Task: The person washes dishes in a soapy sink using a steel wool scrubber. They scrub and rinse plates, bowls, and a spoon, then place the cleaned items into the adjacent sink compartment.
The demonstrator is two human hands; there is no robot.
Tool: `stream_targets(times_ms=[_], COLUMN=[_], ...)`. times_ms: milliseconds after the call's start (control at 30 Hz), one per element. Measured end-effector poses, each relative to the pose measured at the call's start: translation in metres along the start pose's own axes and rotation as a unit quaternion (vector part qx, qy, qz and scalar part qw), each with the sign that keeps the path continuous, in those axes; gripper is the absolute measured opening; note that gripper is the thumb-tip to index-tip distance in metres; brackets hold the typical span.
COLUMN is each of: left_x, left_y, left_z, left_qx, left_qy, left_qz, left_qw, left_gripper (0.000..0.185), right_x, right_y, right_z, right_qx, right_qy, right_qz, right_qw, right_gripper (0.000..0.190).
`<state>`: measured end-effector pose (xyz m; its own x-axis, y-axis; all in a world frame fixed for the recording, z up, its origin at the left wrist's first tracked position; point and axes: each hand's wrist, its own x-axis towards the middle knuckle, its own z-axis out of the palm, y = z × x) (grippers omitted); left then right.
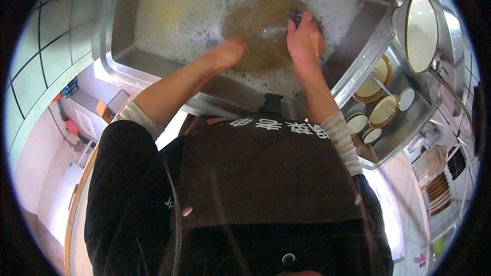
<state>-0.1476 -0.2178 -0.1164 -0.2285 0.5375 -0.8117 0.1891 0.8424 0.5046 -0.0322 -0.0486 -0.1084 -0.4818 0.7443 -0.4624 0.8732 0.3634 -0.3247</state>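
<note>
Soapy, foamy water fills a stainless steel sink (145,61) in front of me. My left hand (231,52) is at the water's surface near the sink's front side, its fingertips partly under; whether it holds something is hidden. To its right, my right hand (305,40) grips a dark scrubber (295,17) at the edge of a brownish patch in the foam. Something pale and shiny shows in the murky water between the hands, too unclear to name.
On the right, a second steel basin holds several cream bowls with brown rims (383,111) and small white dishes (406,99). A large white dark-rimmed bowl (422,33) stands at the sinks' right edge, near a faucet (452,92). Stacked dishes (439,195) are farther right.
</note>
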Motion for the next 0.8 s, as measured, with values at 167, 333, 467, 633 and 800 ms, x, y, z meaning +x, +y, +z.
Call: stream_targets(times_ms=[167,333,467,633,800], left_x=[0.009,0.014,0.018,0.02,0.034], left_y=[-0.008,-0.025,-0.026,-0.029,-0.05], left_z=[0.003,0.008,0.007,0.013,0.013], left_qx=[0.206,0.166,0.193,0.248,0.27], left_qy=[-0.089,-0.045,-0.055,-0.082,-0.052], left_qz=[0.124,0.183,0.197,0.208,0.254], left_qw=[0.966,0.968,0.96,0.943,0.927], left_gripper=[0.03,0.028,0.027,0.028,0.032], right_x=[-0.019,-0.014,-0.015,-0.02,0.0], right_y=[-0.007,-0.004,-0.019,0.002,0.0], right_z=[0.014,0.017,0.006,0.037,0.015], right_qx=[-0.011,-0.103,-0.057,-0.057,-0.083], right_qy=[-0.113,-0.062,-0.1,-0.123,-0.004], right_qz=[-0.113,-0.111,-0.055,-0.115,0.008], right_qw=[0.987,0.986,0.992,0.984,0.997], right_gripper=[0.039,0.036,0.031,0.029,0.038])
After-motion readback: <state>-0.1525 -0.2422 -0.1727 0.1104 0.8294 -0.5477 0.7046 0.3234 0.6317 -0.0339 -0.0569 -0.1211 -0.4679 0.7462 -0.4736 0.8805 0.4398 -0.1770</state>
